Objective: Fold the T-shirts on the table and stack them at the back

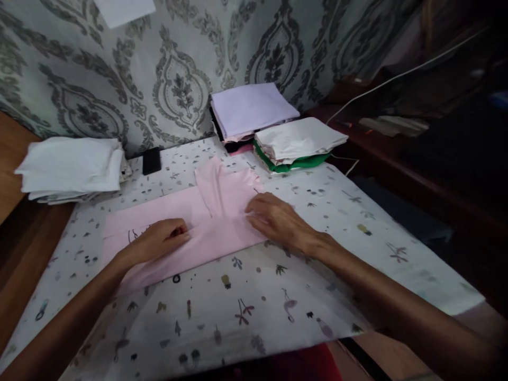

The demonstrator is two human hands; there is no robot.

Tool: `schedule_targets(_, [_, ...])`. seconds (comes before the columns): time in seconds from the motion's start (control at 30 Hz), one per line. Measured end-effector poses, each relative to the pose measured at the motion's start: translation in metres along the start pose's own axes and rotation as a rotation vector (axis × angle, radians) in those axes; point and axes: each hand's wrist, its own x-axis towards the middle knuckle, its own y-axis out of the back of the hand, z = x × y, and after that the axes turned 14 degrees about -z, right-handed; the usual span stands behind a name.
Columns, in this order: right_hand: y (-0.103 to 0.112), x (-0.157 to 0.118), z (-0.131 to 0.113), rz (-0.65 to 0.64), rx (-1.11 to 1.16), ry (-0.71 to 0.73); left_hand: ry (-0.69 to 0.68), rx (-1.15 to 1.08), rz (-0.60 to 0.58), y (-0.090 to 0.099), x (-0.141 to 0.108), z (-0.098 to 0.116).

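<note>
A pink shirt (pixel 226 233) lies partly folded on the table, with a short sleeve (pixel 228 185) laid across its upper part. Dark lettering on its left part is partly covered by my left hand (pixel 161 239). That hand rests on the shirt, with thumb and fingers closed in a pinch at the fabric. At the shirt's right end, my right hand (pixel 278 219) has its fingers bent together on the cloth beside the sleeve. Its fingertips press at a crease and partly hide what they grip.
A patterned cloth covers the table (pixel 254 301). At the back left stand a white folded stack (pixel 75 166) and a black phone (pixel 151 160). Toward the back right are a stack topped with lilac cloth (pixel 254 108) and a white-and-green stack (pixel 299 140). A patterned curtain (pixel 182 74) hangs behind.
</note>
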Motion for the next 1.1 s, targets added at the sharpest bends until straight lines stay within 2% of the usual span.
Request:
schedule_targets(0.1, [-0.016, 0.036, -0.02, -0.079, -0.04, 0.143, -0.047, -0.06, -0.013, -0.001, 0.001, -0.007])
schedule_targets(0.2, [-0.035, 0.059, -0.032, -0.114, -0.088, 0.208, -0.126, -0.189, 0.028, 0.004, 0.008, -0.018])
schedule_targets(0.33, [-0.056, 0.07, -0.032, -0.153, -0.158, 0.178, -0.097, -0.269, 0.087, 0.004, 0.013, -0.036])
schedule_targets(0.43, [-0.067, 0.071, -0.027, -0.134, -0.212, 0.17, -0.086, -0.287, 0.082, 0.003, 0.006, -0.047])
schedule_targets(0.57, [-0.074, 0.072, -0.021, -0.097, -0.224, 0.188, -0.057, -0.33, -0.024, 0.011, -0.024, -0.068])
schedule_targets(0.67, [-0.077, 0.074, -0.019, -0.065, -0.221, 0.202, 0.012, -0.356, -0.117, 0.023, -0.059, -0.093])
schedule_targets(0.73, [-0.077, 0.075, -0.019, -0.052, -0.232, 0.209, 0.077, -0.369, -0.127, 0.03, -0.082, -0.112])
schedule_targets(0.9, [-0.079, 0.075, -0.017, -0.034, -0.25, 0.231, 0.193, -0.401, 0.012, 0.031, -0.12, -0.148])
schedule_targets(1.1, [-0.081, 0.076, -0.013, -0.017, -0.253, 0.25, 0.267, -0.391, 0.165, 0.014, -0.125, -0.155])
